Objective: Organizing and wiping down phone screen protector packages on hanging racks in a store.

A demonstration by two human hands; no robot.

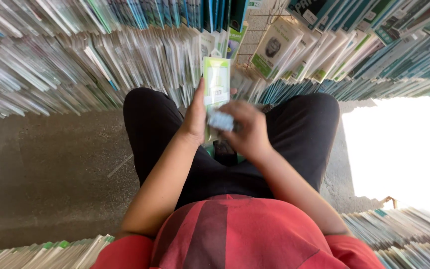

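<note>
Red shirt (235, 234) and black trousers (294, 129) nearest. Left hand (195, 117) grips a green-and-white flat packet (216, 79) upright over the lap. Right hand (247, 130) pinches a small pale item (221, 120), motion-blurred, can't identify it. Beyond, packet rows (75, 65) cut off by frame.

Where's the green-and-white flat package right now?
In the head view, the green-and-white flat package stands upright at centre, held in the left hand, with the right hand just beside it, in front of the rows of stacked packages.
</note>
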